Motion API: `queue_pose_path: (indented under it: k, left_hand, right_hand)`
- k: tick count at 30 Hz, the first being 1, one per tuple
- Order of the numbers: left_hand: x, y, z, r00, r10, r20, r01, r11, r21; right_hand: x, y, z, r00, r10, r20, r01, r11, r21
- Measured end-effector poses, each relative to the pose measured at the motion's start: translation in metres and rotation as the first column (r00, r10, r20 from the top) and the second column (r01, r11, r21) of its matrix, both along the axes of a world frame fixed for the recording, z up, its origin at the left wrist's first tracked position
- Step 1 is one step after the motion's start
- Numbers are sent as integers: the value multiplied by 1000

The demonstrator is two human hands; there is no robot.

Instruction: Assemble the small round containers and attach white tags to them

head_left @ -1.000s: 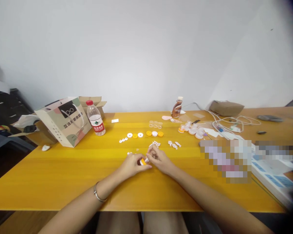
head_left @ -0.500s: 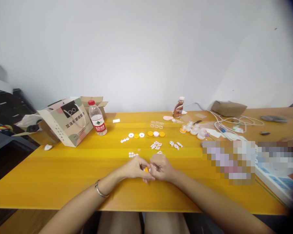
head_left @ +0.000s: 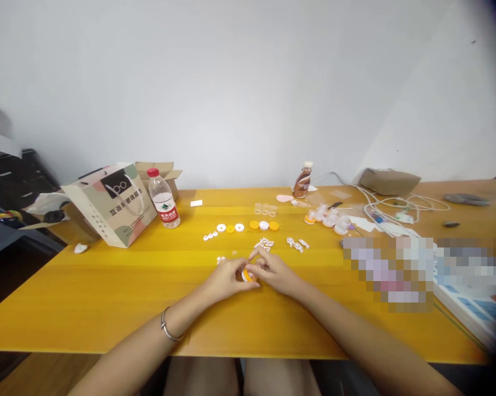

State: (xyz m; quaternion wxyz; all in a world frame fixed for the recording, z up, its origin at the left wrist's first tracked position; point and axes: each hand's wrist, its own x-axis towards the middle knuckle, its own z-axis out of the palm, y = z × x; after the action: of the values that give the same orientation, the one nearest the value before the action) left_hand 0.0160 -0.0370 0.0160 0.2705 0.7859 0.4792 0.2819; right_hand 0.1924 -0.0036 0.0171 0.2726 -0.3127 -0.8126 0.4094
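Note:
My left hand [head_left: 226, 279] and my right hand [head_left: 273, 270] meet over the yellow table [head_left: 108, 297], fingers pinched together around a small orange and white round part [head_left: 246, 274]. A metal bangle sits on my left wrist. Just beyond my fingers lie several small white pieces [head_left: 264, 242] and tiny white discs [head_left: 220, 258]. Farther back, a row of white and orange round discs [head_left: 248, 226] lies on the table.
A paper gift bag [head_left: 111, 203], a water bottle [head_left: 163, 199] and a cardboard box stand at the back left. A brown drink bottle [head_left: 301, 181], clear caps, white cables [head_left: 396, 212] and a brown pouch sit at the back right. Booklets lie at the right edge.
Both hands stayed together on the small orange part, dipping nearer to me half a second ago and now back farther onto the table. The view shifted slightly.

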Motion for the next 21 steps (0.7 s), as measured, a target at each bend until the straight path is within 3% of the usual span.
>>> queue_pose_path:
  k: [4,10,16,21]
  left_hand:
    - [-1,0,-1,1000,17,8,-17,1000,21]
    - [-4,3,-4,1000,4,-10,-4,998,59]
    - [-3,1,-2,1000,-8,-22,10,996,85]
    - [-3,1,0,998,-12,-61,18,995,93]
  right_hand:
    - [0,0,-2,996,-54,-70,61,993,97]
    - [1,-1,3,999,-22,-46,26,995,94]
    - [-1,-3,1,994,-107,-31,110,984,140]
    - [-2,-4,1,996,-85,18,82,988,131]
